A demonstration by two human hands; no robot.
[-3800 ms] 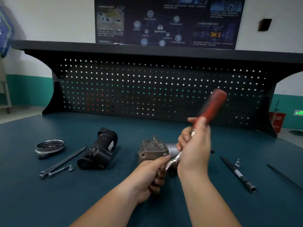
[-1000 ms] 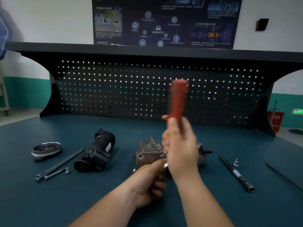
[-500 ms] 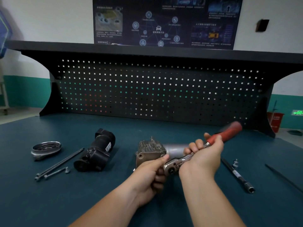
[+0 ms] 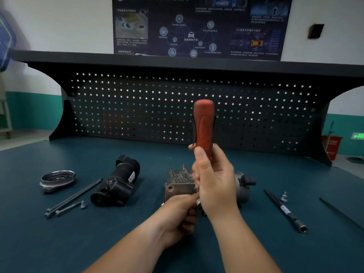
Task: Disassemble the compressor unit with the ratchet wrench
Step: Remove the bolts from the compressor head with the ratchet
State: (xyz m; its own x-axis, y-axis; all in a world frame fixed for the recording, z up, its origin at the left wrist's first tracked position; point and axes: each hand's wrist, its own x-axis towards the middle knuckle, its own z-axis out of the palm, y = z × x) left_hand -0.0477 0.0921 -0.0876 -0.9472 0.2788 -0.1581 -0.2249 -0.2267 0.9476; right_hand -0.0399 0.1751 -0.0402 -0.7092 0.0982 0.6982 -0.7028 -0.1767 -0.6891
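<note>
Currently the right hand (image 4: 214, 180) grips the ratchet wrench (image 4: 203, 125) with its red handle upright, long axis near vertical, head hidden behind the hands. The compressor unit (image 4: 180, 184) sits mid-bench, directly behind and touching; the left hand (image 4: 177, 219) clamps its near face. Dark green benchtop (image 4: 59, 243); pegboard (image 4: 137, 107) behind; removed bolts (image 4: 72, 201) lie well left.

The right hand (image 4: 215, 182) has swung the ratchet wrench (image 4: 203, 125) from lying rightward half a second ago to upright
</note>
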